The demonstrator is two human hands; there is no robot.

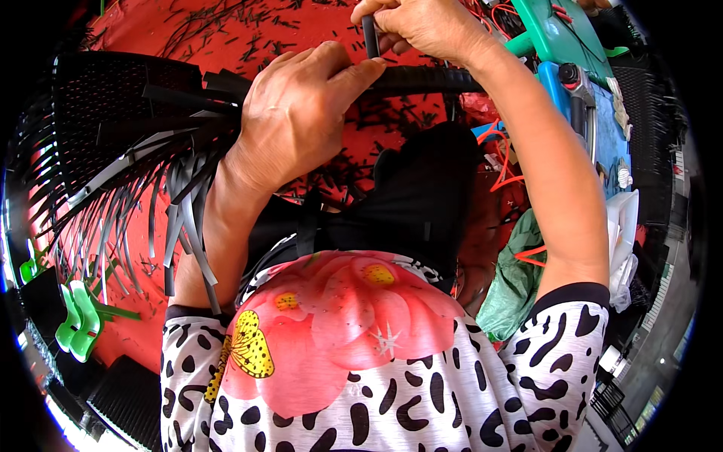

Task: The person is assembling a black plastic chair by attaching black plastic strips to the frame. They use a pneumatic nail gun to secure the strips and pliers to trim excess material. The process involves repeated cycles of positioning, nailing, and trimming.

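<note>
My left hand (301,105) is closed over the rim of a black woven piece, its thumb pressed on the edge. That dark wrapped rim (425,79) runs on to the right beneath my right forearm. A short black flat strip (370,36) stands up from the rim just beyond my left thumb. My right hand (425,26) pinches the strip near its upper end; some fingertips lie at the picture's top edge. To the left spreads the black open mesh (124,105) of the weaving, with many loose black strips (181,218) fanning out and hanging over my left forearm.
Black strip offcuts (263,34) litter the red floor covering (139,30). Light green plastic clips (79,320) lie at lower left. At right are a green plastic stool (561,30), a blue object (610,128), a green bag (516,279) and orange-red cord (506,181).
</note>
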